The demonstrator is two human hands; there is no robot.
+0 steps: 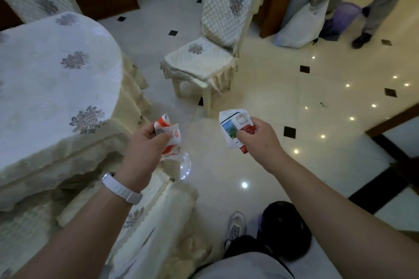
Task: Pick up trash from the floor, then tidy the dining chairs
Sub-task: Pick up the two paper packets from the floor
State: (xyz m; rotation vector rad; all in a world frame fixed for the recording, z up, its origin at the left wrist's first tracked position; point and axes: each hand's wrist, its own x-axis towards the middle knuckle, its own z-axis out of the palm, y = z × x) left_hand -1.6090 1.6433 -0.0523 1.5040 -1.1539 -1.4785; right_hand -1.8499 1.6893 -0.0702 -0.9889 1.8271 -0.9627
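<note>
left hand pinches a crumpled orange wrapper between thumb and curled fingers. right hand grips a white packet the same way. both pieces are off the floor, held just right of the table.

step in hand, by judgement: trash collection, with the chairs not yet tidied. one chair stands apart from the table, not tucked in. a small dark scrap lies well right of the table. a purple bin and a white bag stand far right of the table, beyond the chair.

next move likely calls for carrying both pieces to the bin, keeping each pinch firm, then collecting the scrap.
</note>
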